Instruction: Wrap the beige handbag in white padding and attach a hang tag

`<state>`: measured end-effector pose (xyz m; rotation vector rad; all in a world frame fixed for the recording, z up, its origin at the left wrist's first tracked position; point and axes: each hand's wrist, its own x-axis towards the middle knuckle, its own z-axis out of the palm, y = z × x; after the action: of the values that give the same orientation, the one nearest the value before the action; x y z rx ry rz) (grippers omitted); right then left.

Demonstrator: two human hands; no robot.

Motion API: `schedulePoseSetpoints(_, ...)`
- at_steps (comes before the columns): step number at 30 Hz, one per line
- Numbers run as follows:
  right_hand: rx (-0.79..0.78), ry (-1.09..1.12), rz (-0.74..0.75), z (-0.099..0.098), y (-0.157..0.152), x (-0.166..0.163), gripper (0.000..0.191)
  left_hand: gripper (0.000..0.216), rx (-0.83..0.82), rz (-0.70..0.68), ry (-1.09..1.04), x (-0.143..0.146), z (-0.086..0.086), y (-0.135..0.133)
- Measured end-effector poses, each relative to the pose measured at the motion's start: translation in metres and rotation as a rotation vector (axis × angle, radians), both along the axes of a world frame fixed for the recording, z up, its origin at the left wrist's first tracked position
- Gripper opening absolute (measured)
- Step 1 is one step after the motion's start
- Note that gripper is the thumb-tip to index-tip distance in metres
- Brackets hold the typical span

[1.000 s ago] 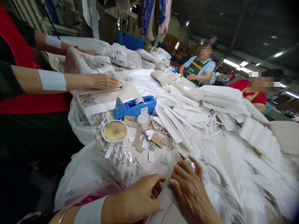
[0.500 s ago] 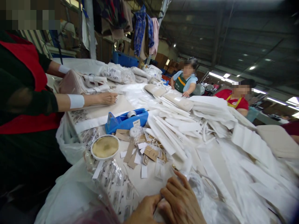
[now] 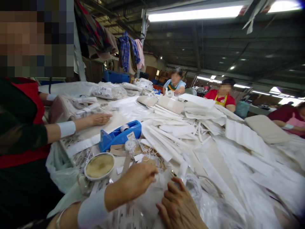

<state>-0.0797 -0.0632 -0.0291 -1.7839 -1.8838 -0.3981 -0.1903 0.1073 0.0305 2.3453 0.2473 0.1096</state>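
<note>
Beyond the far edge of the surface, a blue bin stands near hanging clothes and a metal post, with cardboard boxes and a pale wall behind. A long bright tube hangs under the dark ceiling; smaller lamps glow past the far right corner.

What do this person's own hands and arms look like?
The left hand and right hand are gloveless. The left wears a broad, plain, pale wristband; behind it come a thin, light bangle and a dark sleeve. No sleeve shows on the right.
</note>
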Motion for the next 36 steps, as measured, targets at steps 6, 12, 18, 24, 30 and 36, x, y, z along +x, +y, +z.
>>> schedulePoseSetpoints(6, -0.02, -0.046, -0.005, 0.0, 0.002, 0.001, 0.025, 0.026, 0.766, -0.061, -0.276, 0.1, 0.012, 0.033)
schedulePoseSetpoints(12, -0.007, -0.17, 0.011, -0.007, 0.003, 0.005, 0.03, 0.023, 0.636, 0.035, -0.352, 0.141, 0.02, 0.055)
schedulePoseSetpoints(18, -0.016, -0.091, -0.025, -0.004, 0.001, 0.001, 0.029, 0.034, 0.339, -0.043, -0.461, 0.089, 0.061, 0.086)
schedulePoseSetpoints(24, -0.062, 0.052, -0.025, 0.011, -0.003, -0.007, 0.028, 0.031, 0.026, -0.264, -0.216, -0.008, 0.069, 0.071)
schedulePoseSetpoints(30, -0.12, 0.1, -0.035, 0.018, -0.005, -0.01, 0.033, 0.062, 0.45, -0.321, 0.008, -0.065, 0.033, 0.011)
schedulePoseSetpoints(36, -0.178, 0.12, 0.001, 0.027, -0.009, -0.008, 0.036, 0.058, 0.309, -0.178, 0.012, -0.074, -0.009, -0.022)
